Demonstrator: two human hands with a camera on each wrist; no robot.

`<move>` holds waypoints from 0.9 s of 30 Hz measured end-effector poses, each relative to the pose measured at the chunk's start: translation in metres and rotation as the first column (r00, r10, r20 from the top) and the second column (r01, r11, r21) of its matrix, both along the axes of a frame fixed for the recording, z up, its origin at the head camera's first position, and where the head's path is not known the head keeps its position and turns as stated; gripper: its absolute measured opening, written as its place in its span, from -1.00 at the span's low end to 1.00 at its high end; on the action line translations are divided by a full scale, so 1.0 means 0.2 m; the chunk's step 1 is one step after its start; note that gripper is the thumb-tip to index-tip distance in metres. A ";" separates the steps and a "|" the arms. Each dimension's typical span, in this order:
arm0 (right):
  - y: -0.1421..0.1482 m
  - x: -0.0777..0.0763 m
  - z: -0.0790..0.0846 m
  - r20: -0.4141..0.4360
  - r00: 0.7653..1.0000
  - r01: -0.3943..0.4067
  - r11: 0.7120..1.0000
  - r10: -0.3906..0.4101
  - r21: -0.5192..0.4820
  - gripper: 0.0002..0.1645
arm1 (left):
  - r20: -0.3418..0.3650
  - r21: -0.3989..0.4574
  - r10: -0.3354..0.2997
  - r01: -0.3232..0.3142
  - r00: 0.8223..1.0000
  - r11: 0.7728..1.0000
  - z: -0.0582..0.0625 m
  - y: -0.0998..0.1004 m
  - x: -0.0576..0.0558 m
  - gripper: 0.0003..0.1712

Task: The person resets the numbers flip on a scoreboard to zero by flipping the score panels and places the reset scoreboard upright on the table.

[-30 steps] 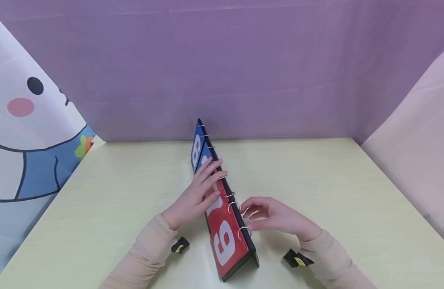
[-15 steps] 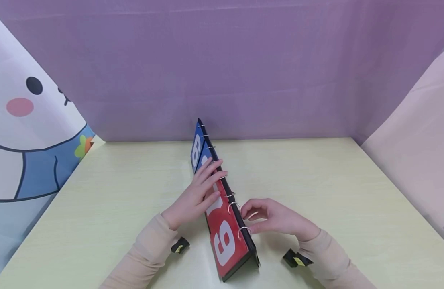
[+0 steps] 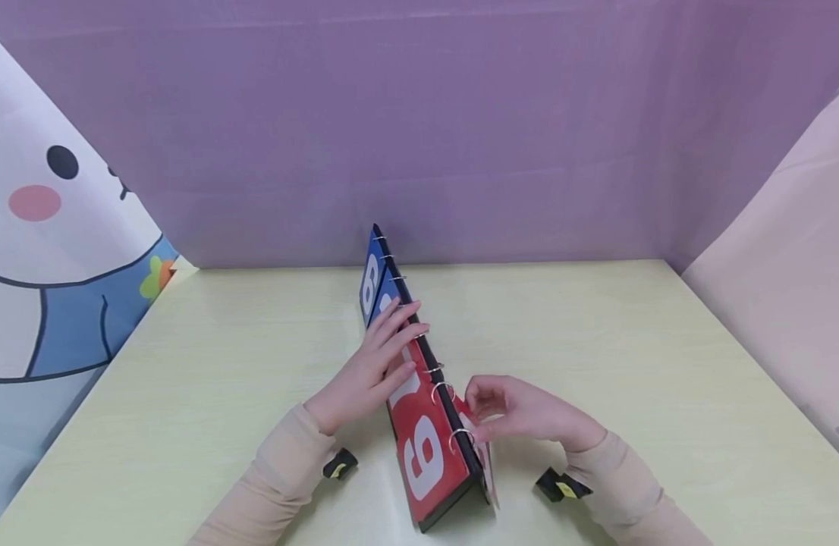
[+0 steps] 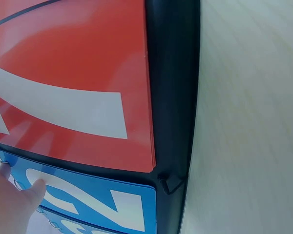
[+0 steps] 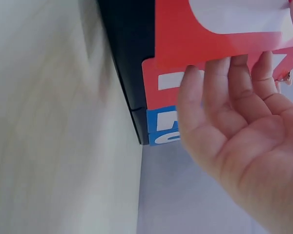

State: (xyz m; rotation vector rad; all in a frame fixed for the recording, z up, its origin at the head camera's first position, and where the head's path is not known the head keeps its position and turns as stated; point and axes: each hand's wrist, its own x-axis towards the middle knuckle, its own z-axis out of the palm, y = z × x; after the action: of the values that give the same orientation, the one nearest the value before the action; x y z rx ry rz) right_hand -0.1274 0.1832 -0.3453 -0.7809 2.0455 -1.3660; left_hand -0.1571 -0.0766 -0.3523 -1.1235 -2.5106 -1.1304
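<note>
Left hand: 1
Right hand: 1
Flip scoreboard: 1 piece
Metal rings: 8 visible
Sleeves: 2 pieces
Black wrist pieces: 2
Table: 1

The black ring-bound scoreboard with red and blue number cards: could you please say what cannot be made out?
Head view: numeral on the inner red card, partly covered by the left hand.
Left wrist view: that numeral, cut by the picture's left edge.
Right wrist view: numeral on the raised red card, cut by the top edge.
</note>
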 end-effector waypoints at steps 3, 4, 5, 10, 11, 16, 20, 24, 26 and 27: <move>0.01 -0.01 0.00 0.012 1.000 -0.002 1.000 0.002 0.021 -0.65 | -0.004 0.001 -0.002 0.002 1.000 1.000 0.00 0.00 0.00 -0.41; 0.02 -0.01 0.01 0.019 1.000 -0.002 1.000 0.001 0.022 -0.65 | -0.005 0.002 -0.003 0.003 1.000 1.000 0.00 0.00 0.00 -0.41; 0.02 -0.01 0.01 0.025 1.000 0.002 1.000 -0.002 0.024 -0.64 | -0.005 0.003 -0.003 0.003 1.000 1.000 0.00 0.00 0.00 -0.41; 0.03 -0.03 0.01 0.016 0.999 0.052 0.998 -0.052 0.025 -0.62 | 0.010 0.004 0.002 -0.002 1.000 1.000 0.01 0.00 0.00 -0.41; 0.03 -0.03 0.01 0.006 0.997 0.075 0.997 -0.075 0.030 -0.63 | 0.014 0.002 0.004 -0.004 1.000 1.000 0.01 0.00 0.00 -0.41; 0.04 -0.03 0.02 -0.008 0.983 0.185 0.982 -0.185 0.046 -0.64 | 0.033 -0.007 0.015 -0.015 0.999 1.000 0.01 0.00 0.00 -0.41; 0.04 -0.03 0.03 -0.007 0.980 0.198 0.979 -0.198 0.045 -0.64 | 0.035 -0.006 0.013 -0.013 0.999 1.000 0.01 0.00 0.00 -0.41; 0.06 -0.04 0.05 -0.019 0.980 0.201 0.978 -0.200 0.058 -0.66 | 0.032 -0.001 0.004 -0.004 0.999 1.000 0.01 0.00 0.00 -0.40; 0.08 -0.04 0.06 -0.031 0.976 0.217 0.973 -0.215 0.073 -0.68 | 0.030 -0.001 0.000 0.000 1.000 1.000 0.01 0.00 0.00 -0.40; 0.10 -0.04 0.07 -0.032 0.974 0.228 0.970 -0.226 0.080 -0.69 | 0.030 0.000 -0.003 0.003 1.000 1.000 0.01 0.00 0.00 -0.40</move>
State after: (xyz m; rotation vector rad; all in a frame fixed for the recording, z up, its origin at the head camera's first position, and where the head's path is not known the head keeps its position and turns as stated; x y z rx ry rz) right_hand -0.1352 0.2027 -0.3306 -0.5411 2.2501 -1.3873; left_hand -0.1567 -0.0770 -0.3502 -1.1189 -2.5317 -1.1564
